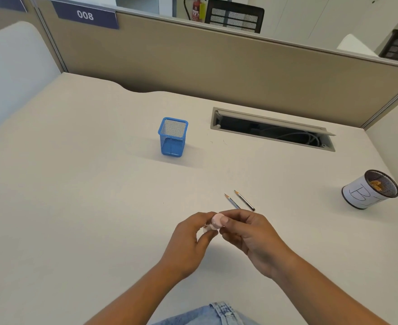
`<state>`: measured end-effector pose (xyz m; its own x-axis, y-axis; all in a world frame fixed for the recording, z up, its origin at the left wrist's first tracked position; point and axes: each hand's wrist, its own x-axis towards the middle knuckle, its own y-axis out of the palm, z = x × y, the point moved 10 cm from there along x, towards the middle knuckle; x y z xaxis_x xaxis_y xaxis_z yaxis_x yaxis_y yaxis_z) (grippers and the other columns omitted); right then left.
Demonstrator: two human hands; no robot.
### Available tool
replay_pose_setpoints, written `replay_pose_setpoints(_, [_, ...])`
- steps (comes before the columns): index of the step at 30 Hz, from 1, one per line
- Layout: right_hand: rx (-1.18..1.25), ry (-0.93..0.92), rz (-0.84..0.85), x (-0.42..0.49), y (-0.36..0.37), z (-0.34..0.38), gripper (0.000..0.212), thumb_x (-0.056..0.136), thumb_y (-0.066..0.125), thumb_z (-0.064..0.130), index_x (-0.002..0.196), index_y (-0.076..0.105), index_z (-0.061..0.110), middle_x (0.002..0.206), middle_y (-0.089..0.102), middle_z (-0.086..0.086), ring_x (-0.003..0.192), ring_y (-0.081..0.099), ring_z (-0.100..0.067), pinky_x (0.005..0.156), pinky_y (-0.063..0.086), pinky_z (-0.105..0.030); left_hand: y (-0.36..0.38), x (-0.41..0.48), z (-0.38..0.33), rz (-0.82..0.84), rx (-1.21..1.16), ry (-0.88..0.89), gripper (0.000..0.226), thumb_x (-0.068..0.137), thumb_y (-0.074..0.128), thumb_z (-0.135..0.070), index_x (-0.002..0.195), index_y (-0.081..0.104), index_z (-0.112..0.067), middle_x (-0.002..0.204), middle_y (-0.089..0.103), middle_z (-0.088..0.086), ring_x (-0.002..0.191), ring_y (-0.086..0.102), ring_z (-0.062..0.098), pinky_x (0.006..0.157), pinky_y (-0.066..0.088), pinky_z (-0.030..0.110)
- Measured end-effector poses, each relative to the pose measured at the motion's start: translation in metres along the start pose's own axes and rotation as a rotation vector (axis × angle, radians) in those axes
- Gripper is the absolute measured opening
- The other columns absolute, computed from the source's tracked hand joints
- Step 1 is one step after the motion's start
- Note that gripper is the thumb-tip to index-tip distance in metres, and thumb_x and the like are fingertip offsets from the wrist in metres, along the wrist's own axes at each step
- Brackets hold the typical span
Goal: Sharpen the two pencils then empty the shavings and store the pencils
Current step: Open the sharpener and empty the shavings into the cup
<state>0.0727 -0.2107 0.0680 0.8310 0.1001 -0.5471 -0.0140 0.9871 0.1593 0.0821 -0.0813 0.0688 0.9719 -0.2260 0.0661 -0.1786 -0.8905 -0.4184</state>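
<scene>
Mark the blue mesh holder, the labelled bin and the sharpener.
blue mesh holder (pixel 172 141): head view, front mesh wall.
labelled bin (pixel 358 193): head view, white paper label.
sharpener (pixel 216 221): head view, pink cap between both hands.

Two hands, left hand (pixel 188 235) and right hand (pixel 247 233), hold a pink sharpener (pixel 215 222) near two pencils (pixel 239 202) on the table (pixel 87 184).

Blue mesh cup (pixel 173 137) stands unobstructed; pencils (pixel 239 201) near.

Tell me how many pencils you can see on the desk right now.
2. One pencil lies just beyond the right hand, its lower end hidden behind the fingers; the other pencil lies beside it on its right, roughly parallel, tips pointing away. The blue mesh holder looks empty.
</scene>
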Motion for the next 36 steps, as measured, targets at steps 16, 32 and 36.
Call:
replay_pose_setpoints(16, [-0.307,-0.159,-0.080,-0.013,-0.005,0.031,0.009,0.090,0.069,0.028,0.093,0.075,0.021,0.093,0.076,-0.008,0.075,0.072,-0.018,0.074,0.060,-0.031,0.011,0.003,-0.017,0.280,-0.126,-0.046,0.043,0.094,0.050,-0.016,0.129,0.046,-0.042,0.115,0.057,-0.016,0.106,0.054,0.005,0.088,0.046,0.018])
replay_pose_setpoints(32, [-0.580,-0.501,-0.237,-0.068,0.029,0.085,0.012,0.071,0.087,0.025,0.074,0.076,0.022,0.064,0.071,0.009,0.054,0.056,-0.004,0.056,0.050,-0.018,-0.031,0.005,-0.069,-0.003,0.325,0.110,0.020,0.084,0.054,-0.043,0.077,0.039,-0.031,0.062,0.049,-0.012,0.056,0.048,0.011,0.048,0.036,0.026])
replay_pose_setpoints(36, [-0.661,-0.605,-0.191,-0.077,0.043,0.092,0.011,0.072,0.087,0.024,0.076,0.077,0.024,0.070,0.071,0.005,0.059,0.060,-0.008,0.057,0.050,-0.019,-0.039,0.005,-0.072,-0.050,0.332,0.140,0.026,0.077,0.037,-0.043,0.071,0.050,-0.021,0.054,0.053,-0.004,0.052,0.051,0.022,0.045,0.043,0.036])
